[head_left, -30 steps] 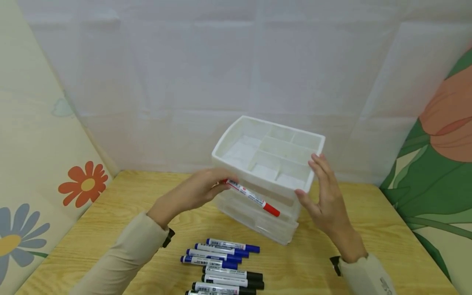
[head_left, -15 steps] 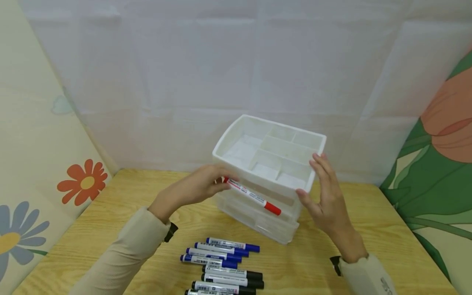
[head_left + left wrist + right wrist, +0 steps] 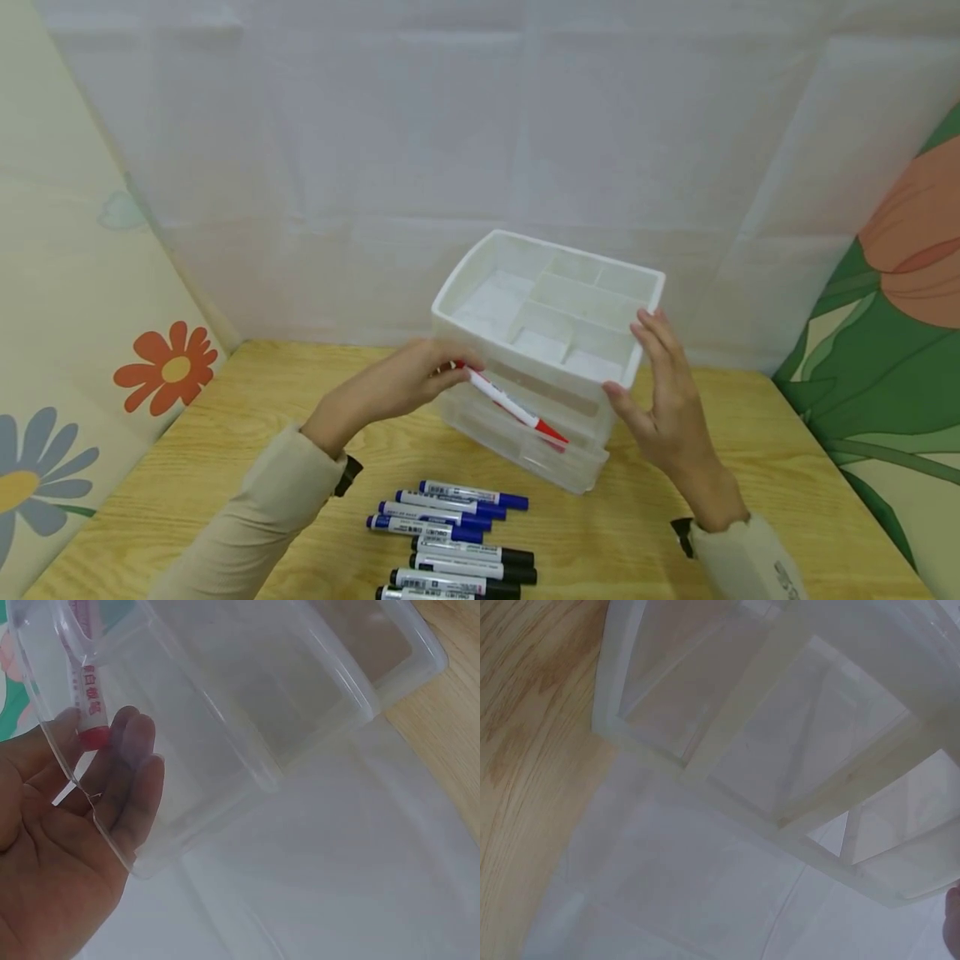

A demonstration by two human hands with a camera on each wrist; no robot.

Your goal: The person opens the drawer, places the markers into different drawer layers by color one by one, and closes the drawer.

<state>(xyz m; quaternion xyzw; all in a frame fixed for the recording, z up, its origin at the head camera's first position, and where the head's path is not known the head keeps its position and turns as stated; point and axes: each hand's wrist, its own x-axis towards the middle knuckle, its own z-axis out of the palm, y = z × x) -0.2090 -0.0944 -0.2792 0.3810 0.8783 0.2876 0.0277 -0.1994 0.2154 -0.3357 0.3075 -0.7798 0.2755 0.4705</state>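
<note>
My left hand point(image 3: 408, 375) pinches the red end of a red-capped whiteboard marker point(image 3: 504, 398) between thumb and fingers. The marker slants down to the right at the front of the white drawer organizer point(image 3: 442, 321), its cap overlapping the clear lower drawer point(image 3: 517, 446). In the left wrist view the marker point(image 3: 90, 697) shows beside clear plastic, with fingertips point(image 3: 139, 739) partly seen through it. My right hand point(image 3: 667, 408) rests on the organizer's right side, thumb at the front corner and fingers along the edge. The right wrist view shows the organizer's frame point(image 3: 742, 802) close up.
Several blue-capped markers point(image 3: 442, 517) and black-capped markers point(image 3: 472, 567) lie in a row on the wooden table point(image 3: 225, 467) in front of the organizer. A white sheet point(image 3: 375, 167) hangs behind, with flower-printed panels point(image 3: 75, 292) at both sides.
The red marker has turned about its length, so its printing faces differently, and its cap end has dipped slightly lower at the clear drawer. Both hands stay almost in place.
</note>
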